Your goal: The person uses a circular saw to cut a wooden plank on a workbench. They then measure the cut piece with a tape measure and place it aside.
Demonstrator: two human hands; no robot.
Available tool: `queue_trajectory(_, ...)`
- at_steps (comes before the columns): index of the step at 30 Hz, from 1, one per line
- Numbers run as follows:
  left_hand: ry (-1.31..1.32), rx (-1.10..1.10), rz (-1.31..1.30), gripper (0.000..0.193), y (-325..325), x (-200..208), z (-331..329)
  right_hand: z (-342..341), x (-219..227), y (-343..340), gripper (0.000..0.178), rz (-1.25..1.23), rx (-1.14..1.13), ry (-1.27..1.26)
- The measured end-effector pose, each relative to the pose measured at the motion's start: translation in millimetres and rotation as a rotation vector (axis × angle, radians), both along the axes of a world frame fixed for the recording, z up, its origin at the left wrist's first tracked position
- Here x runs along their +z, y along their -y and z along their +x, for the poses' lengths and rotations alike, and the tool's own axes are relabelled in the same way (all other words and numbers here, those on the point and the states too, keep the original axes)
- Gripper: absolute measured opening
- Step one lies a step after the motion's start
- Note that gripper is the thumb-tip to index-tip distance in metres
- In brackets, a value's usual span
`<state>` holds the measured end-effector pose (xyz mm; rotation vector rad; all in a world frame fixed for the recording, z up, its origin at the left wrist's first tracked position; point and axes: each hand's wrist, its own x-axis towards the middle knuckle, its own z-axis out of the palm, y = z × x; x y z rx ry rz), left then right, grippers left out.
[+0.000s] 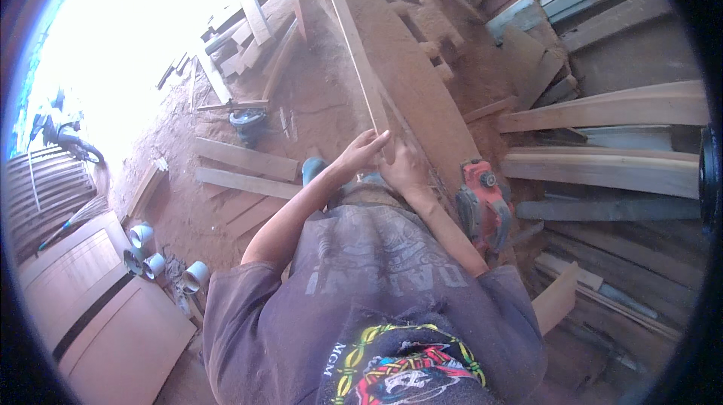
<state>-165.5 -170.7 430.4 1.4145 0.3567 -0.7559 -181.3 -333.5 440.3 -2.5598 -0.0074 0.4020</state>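
Observation:
A long, narrow wooden board runs away from me toward the top of the view, its pale edge turned up. My left hand is closed on its near end, with thumb and fingers along the edge. Right beside it, my right hand is bent round the same end; its fingertips are partly hidden. The board lies along the left side of a wide, dusty plank bench. To the right of my right forearm, a red and dark electric planer rests on the bench, touched by neither hand.
Loose boards and a dark blue power tool lie on the dusty floor to the left. Stacked planks crowd the right side. White cups and flat panels are at lower left. A motorbike stands farther off.

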Motion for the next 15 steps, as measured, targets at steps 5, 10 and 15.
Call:
queue_trajectory(5, 0.101, -0.028, 0.013, 0.068, 15, -9, 9, -3, 5, 5, 0.059, 0.124, 0.067, 0.050)
queue_trajectory(10, -0.015, 0.090, -0.434, 0.053, -14, -43, 6, -16, -13, 44, 0.071, 0.421, -0.043, 0.226)
queue_trajectory(15, -0.203, 0.261, -0.667, 0.065, 0, -30, 2, -12, 23, 55, 0.065, 0.857, -0.116, -0.304)
